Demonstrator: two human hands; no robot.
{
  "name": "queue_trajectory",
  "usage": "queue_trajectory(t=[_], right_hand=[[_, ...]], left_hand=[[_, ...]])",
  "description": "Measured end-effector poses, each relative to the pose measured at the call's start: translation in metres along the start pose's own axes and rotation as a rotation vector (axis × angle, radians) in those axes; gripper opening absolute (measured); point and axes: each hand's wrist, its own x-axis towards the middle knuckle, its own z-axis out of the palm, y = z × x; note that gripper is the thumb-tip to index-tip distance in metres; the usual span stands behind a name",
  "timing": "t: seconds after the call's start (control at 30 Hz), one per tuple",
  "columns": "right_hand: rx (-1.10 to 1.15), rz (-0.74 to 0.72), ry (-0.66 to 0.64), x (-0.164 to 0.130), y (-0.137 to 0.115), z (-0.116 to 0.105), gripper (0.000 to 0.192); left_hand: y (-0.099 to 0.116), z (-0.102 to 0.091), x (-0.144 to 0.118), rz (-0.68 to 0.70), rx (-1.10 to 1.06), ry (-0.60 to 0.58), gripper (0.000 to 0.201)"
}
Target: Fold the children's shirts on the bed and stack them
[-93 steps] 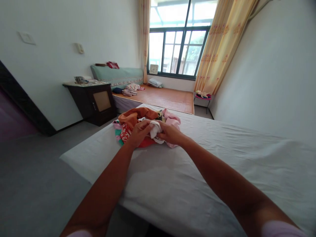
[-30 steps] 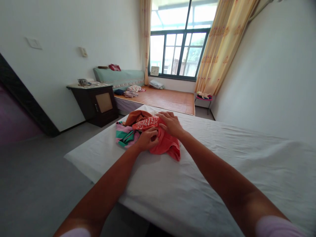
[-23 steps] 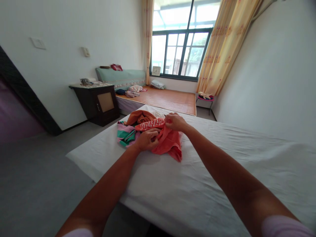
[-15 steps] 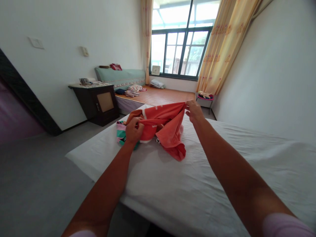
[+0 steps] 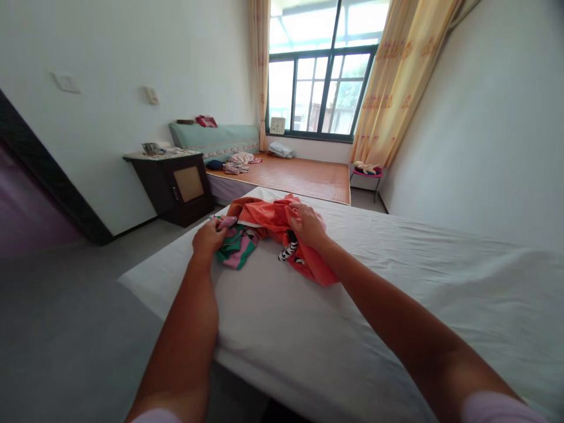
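Note:
On the white-sheeted bed [image 5: 264,317] lies a crumpled red garment [image 5: 259,212] with a white stripe. My left hand [image 5: 208,236] is closed on the pink edge of a green-and-pink striped garment [image 5: 235,249], which lies partly beneath the red one. My right hand [image 5: 311,226] rests on the right part of the red garment, with its fingers curled into the fabric; its fingertips are partly hidden by folds. Between the hands, a black-and-white patterned piece of cloth [image 5: 288,249] shows from under the red folds.
Beyond the near bed stands another bed with a brown mat [image 5: 304,173], holding clothes [image 5: 238,163] and a green headboard [image 5: 211,138]. A dark cabinet [image 5: 176,188] stands to the left. At the far right is a small pink stool [image 5: 368,171] by the curtain [image 5: 392,88].
My left hand has let go of the red garment and moved left onto the striped one. My right hand has come down and left, lowering the red garment onto the bed.

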Motion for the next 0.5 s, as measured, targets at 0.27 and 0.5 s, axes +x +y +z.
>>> queue_trajectory(t=[0.27, 0.5], right_hand=[[0.264, -0.07, -0.156, -0.008, -0.055, -0.007, 0.032], [0.543, 0.092, -0.268, -0.012, -0.055, 0.015, 0.012]], left_hand=[[0.062, 0.018, -0.023, 0.055, -0.947, -0.231, 0.045], [0.071, 0.026, -0.037, 0.03, -0.921, -0.364, 0.045]])
